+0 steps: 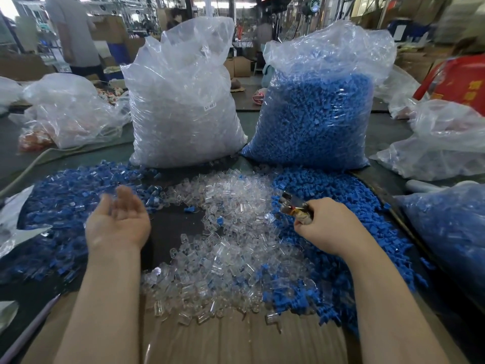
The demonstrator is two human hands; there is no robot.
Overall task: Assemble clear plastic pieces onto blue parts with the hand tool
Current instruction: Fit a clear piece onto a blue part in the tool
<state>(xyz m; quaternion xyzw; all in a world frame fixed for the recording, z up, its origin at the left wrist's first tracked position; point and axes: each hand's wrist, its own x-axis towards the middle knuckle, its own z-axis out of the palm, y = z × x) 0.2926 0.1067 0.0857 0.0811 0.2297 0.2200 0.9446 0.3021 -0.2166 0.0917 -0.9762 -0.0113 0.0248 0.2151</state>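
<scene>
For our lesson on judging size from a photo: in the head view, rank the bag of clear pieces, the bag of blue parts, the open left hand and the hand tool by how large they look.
1. Bag of clear pieces and bag of blue parts: look alike, no ranking.
2. Left hand: nearer the camera, so its true size is unsure.
3. Hand tool, partly hidden in the right hand.

The left hand [117, 225] shows motion blur at its fingertips; whether anything lies in the palm cannot be determined. The right hand [322, 224] covers most of the hand tool [293, 206]; only the metal head protrudes, and its jaw position is unreadable. Behind the bag of blue parts [315, 122], the background is blurred. The red box [456, 82] right of that bag is cut by the frame edge.
</scene>
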